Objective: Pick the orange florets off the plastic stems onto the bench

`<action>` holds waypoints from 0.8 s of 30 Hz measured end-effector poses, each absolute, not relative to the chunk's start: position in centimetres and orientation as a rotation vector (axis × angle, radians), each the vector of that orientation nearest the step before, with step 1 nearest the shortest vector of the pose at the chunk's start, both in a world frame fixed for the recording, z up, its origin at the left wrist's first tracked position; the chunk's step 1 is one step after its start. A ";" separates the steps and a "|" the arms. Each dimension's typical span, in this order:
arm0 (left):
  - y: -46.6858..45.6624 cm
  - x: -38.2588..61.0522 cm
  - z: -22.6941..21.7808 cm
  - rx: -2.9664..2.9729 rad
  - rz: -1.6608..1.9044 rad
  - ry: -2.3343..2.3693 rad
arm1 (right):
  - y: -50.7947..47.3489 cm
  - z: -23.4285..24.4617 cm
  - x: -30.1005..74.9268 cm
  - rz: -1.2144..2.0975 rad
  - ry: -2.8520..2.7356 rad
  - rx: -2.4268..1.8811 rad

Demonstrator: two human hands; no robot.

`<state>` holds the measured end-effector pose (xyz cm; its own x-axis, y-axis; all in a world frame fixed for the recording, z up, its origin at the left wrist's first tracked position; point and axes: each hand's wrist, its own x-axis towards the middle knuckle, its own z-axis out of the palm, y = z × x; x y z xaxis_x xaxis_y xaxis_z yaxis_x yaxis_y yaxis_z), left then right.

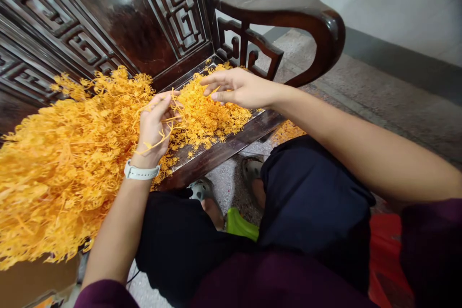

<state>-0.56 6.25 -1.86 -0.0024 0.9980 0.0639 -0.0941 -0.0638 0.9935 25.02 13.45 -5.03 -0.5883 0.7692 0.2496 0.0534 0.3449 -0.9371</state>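
My left hand (157, 122) is closed around a thin yellow plastic stem (159, 143), whose bare branches stick out past the wrist and fingers. A pale watch strap circles that wrist. My right hand (234, 87) is held over a heap of small yellow plastic sprigs (205, 115), its fingers apart and slightly curled, with nothing visible in them. To the left spreads a much larger pile of yellow artificial foliage (79, 154), right beside my left hand. Both piles lie on the seat of a dark carved wooden bench (209, 159).
The bench's curved armrest (325, 24) rises beyond my right hand, with the carved backrest (126, 14) behind the piles. More yellow bits (287, 132) lie on the floor past the seat edge. Something bright green (240, 226) is between my feet, and a cardboard box (39, 279) stands lower left.
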 end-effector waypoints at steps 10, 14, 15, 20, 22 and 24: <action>6.0 0.1 -2.2 1.187 1.207 1.065 | 10.5 -3.0 23.7 1.092 -2.187 -0.465; 5.7 0.4 -2.5 1.236 1.228 1.049 | 9.9 -2.8 23.1 1.091 -2.247 -0.443; 5.6 0.5 -2.5 1.240 1.239 1.054 | 9.8 -2.8 23.0 1.095 -2.236 -0.444; 5.3 1.5 -1.9 1.212 1.225 1.038 | 9.4 -3.0 22.2 1.090 -2.117 -0.550; 5.0 1.9 -1.7 1.180 1.209 0.988 | 9.3 -3.1 21.9 1.064 -2.092 -0.601; 4.7 2.3 -1.6 1.134 1.194 0.916 | 9.3 -3.3 21.7 1.033 -2.087 -0.634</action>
<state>2.26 4.74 -1.58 0.1653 0.9856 0.0362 -0.2199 0.0011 0.9755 21.73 9.30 -3.27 -0.6261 0.6815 0.3789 0.1121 0.5595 -0.8212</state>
